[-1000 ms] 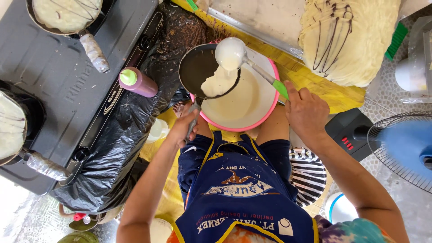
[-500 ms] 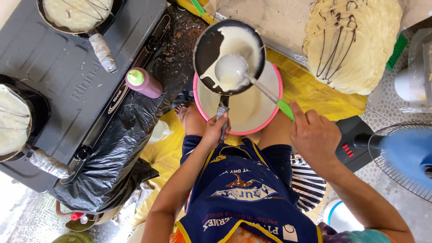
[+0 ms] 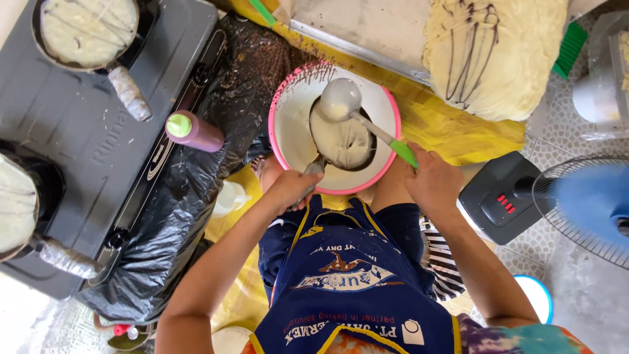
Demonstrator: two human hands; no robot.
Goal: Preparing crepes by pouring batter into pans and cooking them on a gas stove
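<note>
My left hand (image 3: 288, 189) grips the handle of a small black pan (image 3: 343, 139) coated with pale batter, holding it tilted inside a pink-rimmed bowl (image 3: 291, 118) of batter. My right hand (image 3: 434, 182) holds the green handle of a batter-covered ladle (image 3: 339, 99), whose cup sits above the pan. The bowl rests on a yellow sheet in front of my knees and blue apron.
A grey two-burner stove (image 3: 72, 131) at left carries two pans with batter (image 3: 88, 29). A purple squeeze bottle (image 3: 193, 130) lies on black plastic (image 3: 164, 236). A pile of pale crepes (image 3: 495, 56) sits at upper right, a fan (image 3: 583, 210) at right.
The pan has dropped from above the bowl's far edge down into the bowl, and its batter has spread over its inside. The ladle moved lower with it.
</note>
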